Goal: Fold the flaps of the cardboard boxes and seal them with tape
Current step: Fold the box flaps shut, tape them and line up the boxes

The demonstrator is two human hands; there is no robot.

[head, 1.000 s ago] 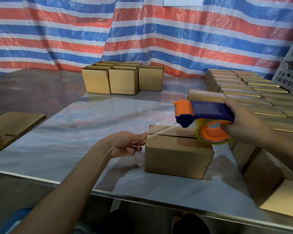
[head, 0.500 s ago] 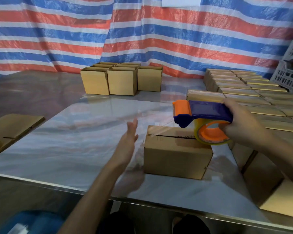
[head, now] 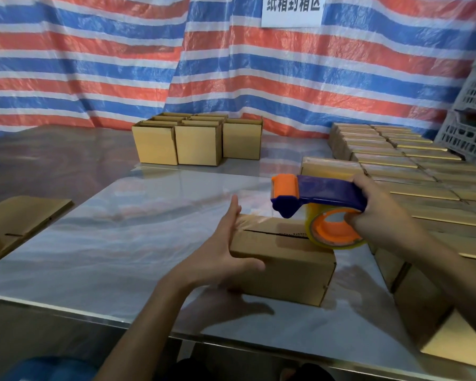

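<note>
The left hand [head: 226,251] lay open, fingers straight and flat against the left end of the small brown cardboard box [head: 283,266], thumb spread along its near face. That looked meant to press the crinkled end of clear tape [head: 246,220] down over the edge and to brace the box against a pull. The right hand [head: 379,213] was wrapped round the handle of the blue-and-orange tape dispenser [head: 322,192]. It held the dispenser just above the box's right end, with the yellowish roll [head: 311,229] low over the top, probably so a strip could run along the dark seam [head: 270,233] between the closed flaps. The box sat near the front of the glossy grey table [head: 121,243]. Behind it stood open-topped brown boxes [head: 198,144]. Rows of closed boxes [head: 390,155] filled the right side, before a red, white and blue striped tarpaulin [head: 121,78].
</note>
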